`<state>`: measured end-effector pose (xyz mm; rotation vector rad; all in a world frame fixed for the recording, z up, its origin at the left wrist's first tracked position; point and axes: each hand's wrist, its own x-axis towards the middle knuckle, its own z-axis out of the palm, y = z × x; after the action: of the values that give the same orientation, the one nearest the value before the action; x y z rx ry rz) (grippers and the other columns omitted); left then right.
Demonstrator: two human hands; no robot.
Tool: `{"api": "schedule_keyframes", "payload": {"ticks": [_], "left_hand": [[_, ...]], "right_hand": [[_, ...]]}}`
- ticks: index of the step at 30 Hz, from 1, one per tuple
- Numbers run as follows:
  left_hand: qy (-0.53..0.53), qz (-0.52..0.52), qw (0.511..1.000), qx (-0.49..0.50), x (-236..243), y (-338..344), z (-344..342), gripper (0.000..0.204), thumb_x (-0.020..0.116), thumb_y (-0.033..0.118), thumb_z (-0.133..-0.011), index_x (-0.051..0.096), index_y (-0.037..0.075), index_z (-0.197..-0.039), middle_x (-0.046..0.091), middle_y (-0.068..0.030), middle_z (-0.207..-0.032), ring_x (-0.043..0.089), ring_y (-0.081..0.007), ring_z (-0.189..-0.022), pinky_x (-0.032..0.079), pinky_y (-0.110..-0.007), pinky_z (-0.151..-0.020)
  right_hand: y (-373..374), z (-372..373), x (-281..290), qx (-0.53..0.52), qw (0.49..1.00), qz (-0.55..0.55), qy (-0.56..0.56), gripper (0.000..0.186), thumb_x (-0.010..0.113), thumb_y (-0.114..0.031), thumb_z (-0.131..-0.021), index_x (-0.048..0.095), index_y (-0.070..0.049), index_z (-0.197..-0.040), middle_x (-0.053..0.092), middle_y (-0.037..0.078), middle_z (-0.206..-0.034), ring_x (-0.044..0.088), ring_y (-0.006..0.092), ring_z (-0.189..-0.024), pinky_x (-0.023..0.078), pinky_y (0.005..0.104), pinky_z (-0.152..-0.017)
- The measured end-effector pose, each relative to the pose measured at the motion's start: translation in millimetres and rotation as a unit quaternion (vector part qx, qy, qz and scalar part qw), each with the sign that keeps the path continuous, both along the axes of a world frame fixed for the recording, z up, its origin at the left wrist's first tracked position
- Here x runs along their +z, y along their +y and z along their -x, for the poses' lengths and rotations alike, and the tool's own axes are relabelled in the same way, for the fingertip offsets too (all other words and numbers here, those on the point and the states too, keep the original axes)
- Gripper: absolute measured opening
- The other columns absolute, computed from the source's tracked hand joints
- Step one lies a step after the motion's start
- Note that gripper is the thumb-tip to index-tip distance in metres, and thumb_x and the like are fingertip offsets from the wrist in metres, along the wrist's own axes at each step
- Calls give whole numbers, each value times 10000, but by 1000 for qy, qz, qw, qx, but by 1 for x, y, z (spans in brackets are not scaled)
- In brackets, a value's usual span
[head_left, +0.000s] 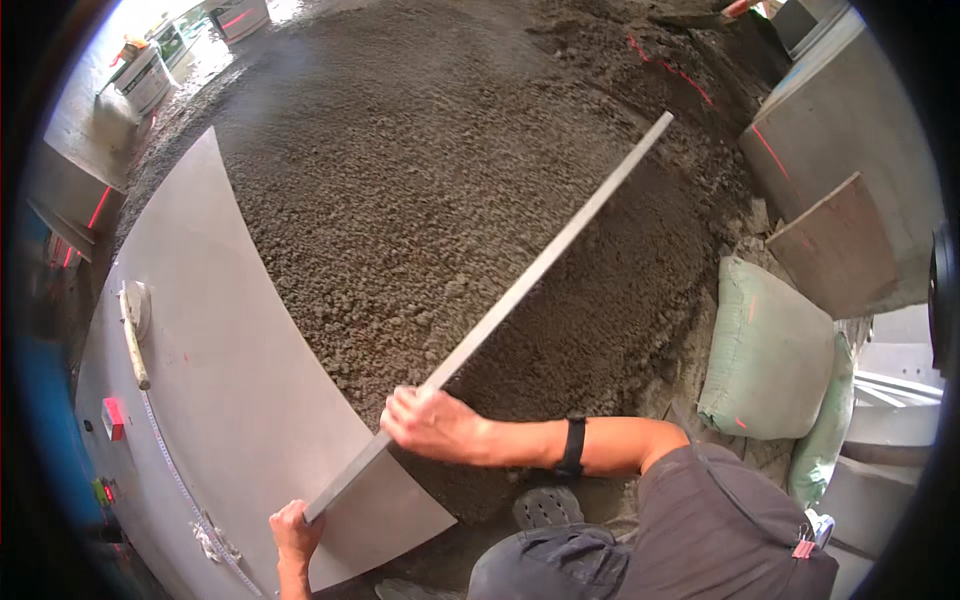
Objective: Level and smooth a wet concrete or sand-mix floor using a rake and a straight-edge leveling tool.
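Observation:
A long, straight metal screed bar (553, 255) runs slantwise from the lower left toward the upper right, over the rough grey mortar bed (370, 200). My left hand (294, 532) is closed round its near end. Farther along the bar, my right hand (432, 424) grips it with curled fingers. Under the bar's near part lies a large light-grey tile (255, 400), its curved look coming from the lens. On the tile rest a mallet (136, 340) with a wooden handle, a measuring tape (178, 480) stretched lengthwise, and a small red-pink block (113, 419).
Pale green sacks (770, 350) lie at the right, beside a board (838, 245) leaning on the wall. Buckets (145, 82) stand at the far left. My shoe (547, 508) is close to the mortar's near edge. Red laser lines cross walls and mortar.

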<state>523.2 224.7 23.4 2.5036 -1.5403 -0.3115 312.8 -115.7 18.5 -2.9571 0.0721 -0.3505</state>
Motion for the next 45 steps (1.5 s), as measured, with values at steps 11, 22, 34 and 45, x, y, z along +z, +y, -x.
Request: {"api": "schedule_keyframes", "payload": {"ticks": [11, 22, 34, 45], "left_hand": [[39, -62, 997, 36, -7, 120, 10, 246, 828, 209, -690, 642, 54, -734, 639, -174, -719, 641, -420, -673, 502, -486, -606], [15, -21, 996, 84, -11, 138, 13, 274, 847, 244, -676, 642, 66, -718, 632, -163, -692, 639, -419, -666, 514, -473, -602], [-15, -36, 997, 59, -4, 141, 12, 346, 839, 231, -708, 542, 56, -709, 592, -172, -675, 614, -414, -635, 475, -502, -569], [-40, 18, 998, -34, -20, 121, 6, 371, 848, 210, -720, 506, 67, -697, 561, -135, -642, 589, -365, -586, 460, -468, -536]], "right_hand": [[-15, 113, 49, -43, 959, -160, -231, 48, 611, -89, -856, 578, -87, -820, 524, 42, -721, 578, 207, -616, 498, 355, -496], [-269, 292, -36, -651, 747, -137, 9, 432, 710, -316, -900, 618, -43, -1222, 686, 286, -1170, 647, 485, -1103, 527, 548, -937], [-335, 205, 94, -473, 736, -369, -315, 342, 733, -304, -973, 669, 6, -1103, 738, 115, -964, 689, 137, -792, 564, 321, -683], [-102, 91, 8, 36, 995, 36, 84, 220, 718, -246, -842, 656, -118, -1010, 652, 68, -970, 644, 239, -1006, 471, 417, -943]]}}
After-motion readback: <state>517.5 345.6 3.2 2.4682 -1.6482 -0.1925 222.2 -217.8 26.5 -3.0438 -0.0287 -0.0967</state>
